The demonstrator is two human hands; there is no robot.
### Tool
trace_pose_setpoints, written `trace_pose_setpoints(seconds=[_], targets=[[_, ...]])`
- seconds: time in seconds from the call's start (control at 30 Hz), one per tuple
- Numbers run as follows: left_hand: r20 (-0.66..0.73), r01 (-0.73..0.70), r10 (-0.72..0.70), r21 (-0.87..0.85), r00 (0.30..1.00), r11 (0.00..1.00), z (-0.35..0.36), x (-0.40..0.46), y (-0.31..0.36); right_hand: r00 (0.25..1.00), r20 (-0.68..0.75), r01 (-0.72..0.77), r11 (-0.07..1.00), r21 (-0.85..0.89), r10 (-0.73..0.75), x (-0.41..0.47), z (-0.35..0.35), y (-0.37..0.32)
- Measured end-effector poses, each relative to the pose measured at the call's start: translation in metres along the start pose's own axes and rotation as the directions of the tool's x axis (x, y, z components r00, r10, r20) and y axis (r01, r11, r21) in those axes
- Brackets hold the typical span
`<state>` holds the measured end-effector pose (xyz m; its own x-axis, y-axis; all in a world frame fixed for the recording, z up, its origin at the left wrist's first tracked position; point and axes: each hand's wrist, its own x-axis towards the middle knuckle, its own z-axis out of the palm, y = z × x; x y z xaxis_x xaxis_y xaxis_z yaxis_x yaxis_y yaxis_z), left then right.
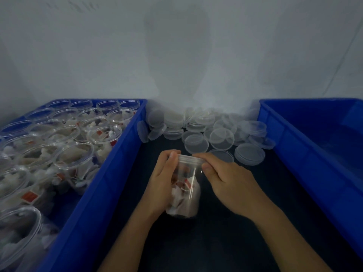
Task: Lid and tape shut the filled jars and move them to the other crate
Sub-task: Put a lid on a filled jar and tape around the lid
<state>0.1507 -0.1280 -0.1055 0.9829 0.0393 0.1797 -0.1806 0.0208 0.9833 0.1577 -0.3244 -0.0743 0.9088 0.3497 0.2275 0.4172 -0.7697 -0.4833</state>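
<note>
Behind the held jar (pixel 185 185), loose lids (pixel 216 132) lie between two crates (pixel 110 173).

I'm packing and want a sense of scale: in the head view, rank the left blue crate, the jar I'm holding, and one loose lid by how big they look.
1. Left blue crate, by far the largest.
2. Held jar.
3. Loose lid, smallest, though it lies farther from the camera, so it may look smaller than it is.

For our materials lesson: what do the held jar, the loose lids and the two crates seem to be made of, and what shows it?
Jar: clear, glossy plastic, probably; its contents show through.
Lids: thin clear plastic, slightly frosted; the dark table shows through them.
Left crate and right crate: opaque blue moulded plastic with a smooth, faintly shiny wall.
</note>
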Motion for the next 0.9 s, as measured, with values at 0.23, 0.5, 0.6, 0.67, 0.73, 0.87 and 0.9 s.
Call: trace_pose_setpoints(seconds=[0.23,0.5,0.6,0.67,0.73,0.87,0.9], targets=[[-0.356,-0.104,0.205,0.283,0.912,0.953,0.005,-0.002,0.002,0.995,-0.088,-0.04,0.999,0.014,0.041,-0.004,0.009,-0.004],[-0.14,-0.095,0.319,0.779,0.937,0.619,0.026,-0.026,0.008,0.978,-0.185,-0.102,0.994,-0.04,0.093,-0.007,0.017,-0.006],[-0.058,-0.114,0.266,0.8,0.962,0.589,0.029,-0.024,0.008,0.982,-0.137,-0.123,0.991,0.044,0.128,-0.008,0.014,-0.001],[-0.036,-0.126,0.254,0.794,0.967,0.594,0.025,-0.019,0.006,0.983,-0.114,-0.127,0.979,0.158,0.146,-0.009,0.011,0.003],[-0.052,-0.115,0.232,0.752,0.971,0.649,0.02,-0.016,0.005,0.985,-0.111,-0.112,0.977,0.181,0.134,-0.011,0.01,0.005],[-0.102,-0.114,0.231,0.64,0.968,0.76,0.015,-0.014,0.002,0.989,-0.103,-0.099,0.993,0.061,0.105,-0.01,0.01,0.007],[-0.112,-0.116,0.231,0.614,0.966,0.781,0.014,-0.014,0.001,0.989,-0.103,-0.103,0.994,0.037,0.106,-0.009,0.009,0.008]])
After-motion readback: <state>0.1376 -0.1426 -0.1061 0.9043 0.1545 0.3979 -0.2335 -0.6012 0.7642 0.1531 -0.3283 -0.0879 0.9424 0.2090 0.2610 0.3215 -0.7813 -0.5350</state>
